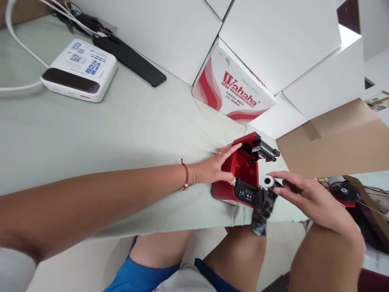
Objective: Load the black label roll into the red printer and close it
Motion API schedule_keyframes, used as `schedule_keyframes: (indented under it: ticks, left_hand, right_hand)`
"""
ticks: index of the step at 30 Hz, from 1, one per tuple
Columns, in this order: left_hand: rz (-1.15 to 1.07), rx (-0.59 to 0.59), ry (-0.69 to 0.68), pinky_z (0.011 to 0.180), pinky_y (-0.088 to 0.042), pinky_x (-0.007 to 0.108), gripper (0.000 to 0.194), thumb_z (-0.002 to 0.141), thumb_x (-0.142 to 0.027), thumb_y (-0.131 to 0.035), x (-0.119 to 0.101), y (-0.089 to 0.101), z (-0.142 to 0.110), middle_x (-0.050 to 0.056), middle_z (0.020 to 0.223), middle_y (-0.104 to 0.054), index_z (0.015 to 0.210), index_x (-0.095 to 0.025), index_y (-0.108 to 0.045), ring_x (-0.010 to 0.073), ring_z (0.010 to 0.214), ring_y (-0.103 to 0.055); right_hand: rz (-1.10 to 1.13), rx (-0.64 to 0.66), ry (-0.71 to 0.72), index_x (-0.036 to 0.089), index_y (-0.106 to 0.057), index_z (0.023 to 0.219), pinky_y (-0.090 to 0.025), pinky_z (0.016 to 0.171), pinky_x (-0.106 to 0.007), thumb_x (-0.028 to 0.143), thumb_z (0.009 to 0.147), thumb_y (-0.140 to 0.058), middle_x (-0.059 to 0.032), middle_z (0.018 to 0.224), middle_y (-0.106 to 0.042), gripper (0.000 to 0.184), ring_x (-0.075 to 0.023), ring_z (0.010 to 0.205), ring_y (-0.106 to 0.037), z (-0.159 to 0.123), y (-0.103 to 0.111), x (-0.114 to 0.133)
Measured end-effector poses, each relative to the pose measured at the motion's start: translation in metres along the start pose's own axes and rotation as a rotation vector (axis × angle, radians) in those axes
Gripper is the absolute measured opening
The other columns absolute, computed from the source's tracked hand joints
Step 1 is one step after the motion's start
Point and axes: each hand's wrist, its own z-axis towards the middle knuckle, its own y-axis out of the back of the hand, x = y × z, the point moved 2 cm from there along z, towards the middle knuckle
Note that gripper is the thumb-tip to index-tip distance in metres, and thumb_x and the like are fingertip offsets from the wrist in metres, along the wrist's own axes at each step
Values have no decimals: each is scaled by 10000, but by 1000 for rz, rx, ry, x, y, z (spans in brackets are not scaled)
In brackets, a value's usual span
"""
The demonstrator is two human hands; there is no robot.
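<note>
A small red label printer (pixel 223 192) stands near the front edge of the table, its lid (pixel 253 138) raised and its red inner bay exposed. My left hand (pixel 217 168) grips the printer's left side, thumb at the front rim and a finger against the lid. Between the thumb and fingers of my right hand (pixel 299 190) is a paper roll (pixel 268 182), just right of the bay and outside it. Its white end with a dark core hole faces me. A dark, shiny strip (pixel 259 221) hangs below the roll; whether it is joined to the roll is unclear.
White boxes (pixel 279 40) and a Wahaha water carton (pixel 234 89) line the back. A white router-like device (pixel 80 69) with cables and a long black object (pixel 130 59) lie at the left. At right are brown cardboard (pixel 340 142) and a black disc-shaped spool (pixel 345 190).
</note>
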Motion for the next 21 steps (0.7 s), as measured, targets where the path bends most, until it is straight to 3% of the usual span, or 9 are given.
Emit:
schedule_keyframes:
  ticks: [5, 12, 18, 21]
  left_hand:
    - [18, -29, 11, 1469, -90, 626, 1235, 799, -369, -889, -2, -1, 1, 86, 1937, -95, 1819, -350, -193, 391, 1808, -66]
    - [9, -10, 52, 1466, -68, 629, 1228, 799, -406, -877, -4, -2, 1, 90, 1943, -57, 1819, -339, -195, 374, 1815, 9]
    - [16, -24, 38, 1461, -80, 639, 1253, 777, -409, -885, -4, -2, 1, 128, 1939, -66, 1821, -295, -202, 392, 1811, -21]
    - [10, -26, 29, 1457, -80, 660, 1232, 781, -377, -892, -5, -1, 1, 99, 1941, -81, 1811, -356, -218, 386, 1812, -36]
  right_hand:
    - [75, 155, 61, 216, -778, 1356, -576, 764, -322, 492, 1016, -585, -86, 1149, -819, 478, -189, 818, -683, 48, -29, 31]
    - [106, 367, 26, 166, -704, 1440, -610, 815, -375, 478, 1033, -565, -104, 1091, -823, 531, -231, 850, -745, 75, -29, 27]
    - [113, 317, 57, 175, -717, 1409, -597, 748, -354, 431, 1050, -550, -77, 991, -817, 471, -202, 735, -723, 70, -31, 36]
    - [91, 222, 133, 188, -740, 1367, -602, 838, -358, 364, 1047, -548, -90, 1090, -831, 412, -217, 870, -761, 69, -38, 42]
